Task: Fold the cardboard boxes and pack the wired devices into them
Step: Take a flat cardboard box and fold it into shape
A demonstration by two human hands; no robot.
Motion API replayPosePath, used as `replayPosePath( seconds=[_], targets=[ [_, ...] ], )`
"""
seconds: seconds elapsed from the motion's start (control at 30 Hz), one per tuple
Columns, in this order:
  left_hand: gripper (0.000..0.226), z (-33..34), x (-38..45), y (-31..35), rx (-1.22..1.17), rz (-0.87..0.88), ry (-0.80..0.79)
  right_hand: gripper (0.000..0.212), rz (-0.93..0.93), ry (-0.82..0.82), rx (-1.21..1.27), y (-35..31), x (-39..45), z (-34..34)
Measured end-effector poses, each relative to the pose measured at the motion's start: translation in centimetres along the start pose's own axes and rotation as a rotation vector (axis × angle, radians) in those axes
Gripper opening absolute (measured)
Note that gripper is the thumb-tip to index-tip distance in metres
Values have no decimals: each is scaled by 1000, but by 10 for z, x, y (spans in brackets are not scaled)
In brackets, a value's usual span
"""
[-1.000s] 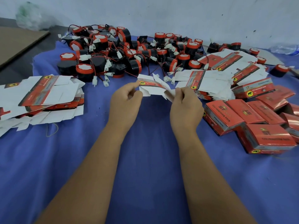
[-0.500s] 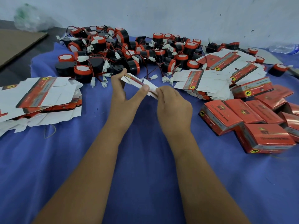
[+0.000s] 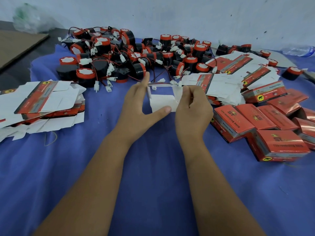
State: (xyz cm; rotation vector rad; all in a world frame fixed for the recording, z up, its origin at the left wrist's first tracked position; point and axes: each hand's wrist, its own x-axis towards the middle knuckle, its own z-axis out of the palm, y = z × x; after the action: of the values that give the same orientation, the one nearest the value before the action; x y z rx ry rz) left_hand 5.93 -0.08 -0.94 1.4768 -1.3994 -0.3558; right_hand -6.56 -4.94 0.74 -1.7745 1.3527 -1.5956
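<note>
A small cardboard box (image 3: 162, 103), its white inside showing, is half opened between both hands above the blue cloth. My left hand (image 3: 141, 103) holds its left side, thumb under the bottom edge and fingers up along the top. My right hand (image 3: 192, 108) pinches a flap on its right side with curled fingers. A heap of black and red wired devices (image 3: 129, 57) with white plugs lies just beyond. Flat unfolded boxes are stacked at the left (image 3: 40, 103) and at the back right (image 3: 226, 82).
Several folded red boxes (image 3: 265, 123) crowd the right side of the blue cloth (image 3: 153, 176). A brown board (image 3: 18, 43) lies at the far left, a clear plastic bag (image 3: 29, 17) by the wall and a plastic bottle (image 3: 300, 50) at the far right.
The flat box has been pulled open into a hollow shape with its white inside facing me. Both hands have shifted slightly right and lower with it.
</note>
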Motion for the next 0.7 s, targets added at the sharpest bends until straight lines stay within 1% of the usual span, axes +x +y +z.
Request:
replayPosePath(
  seconds=[0.03, 0.1, 0.2, 0.3, 0.37, 0.43, 0.5, 0.57, 0.63, 0.7],
  targets=[
    [98, 0, 0, -1, 57, 13, -35, 19, -1, 10, 20, 0, 0, -1],
    [99, 1, 0, -3, 168, 41, -56, 17, -12, 20, 81, -2, 1, -2],
    [97, 1, 1, -3, 233, 64, -55, 17, -57, 11, 188, -6, 0, -2],
    [92, 2, 3, -1, 172, 19, -11, 18, -86, -34, 191, -6, -2, -1],
    [88, 1, 4, 2, 10, -30, 61, 20, -67, -44, 169, -5, -3, 1],
    [86, -3, 3, 3, -180, -59, 111, 21, -28, -37, 162, -3, -1, 1],
    [89, -8, 0, 3, -240, -35, 90, 23, 43, -11, 189, -1, 2, 1],
    [91, -8, -2, 5, -194, 32, 6, 25, 144, 40, 228, 1, 7, 1],
    [102, -5, -3, 6, -129, 92, -86, 26, 238, 109, 257, 3, 11, 0],
    [111, 0, -1, 4, -42, 155, -146, 24, 351, 158, 320, 6, 14, -1]
  ],
)
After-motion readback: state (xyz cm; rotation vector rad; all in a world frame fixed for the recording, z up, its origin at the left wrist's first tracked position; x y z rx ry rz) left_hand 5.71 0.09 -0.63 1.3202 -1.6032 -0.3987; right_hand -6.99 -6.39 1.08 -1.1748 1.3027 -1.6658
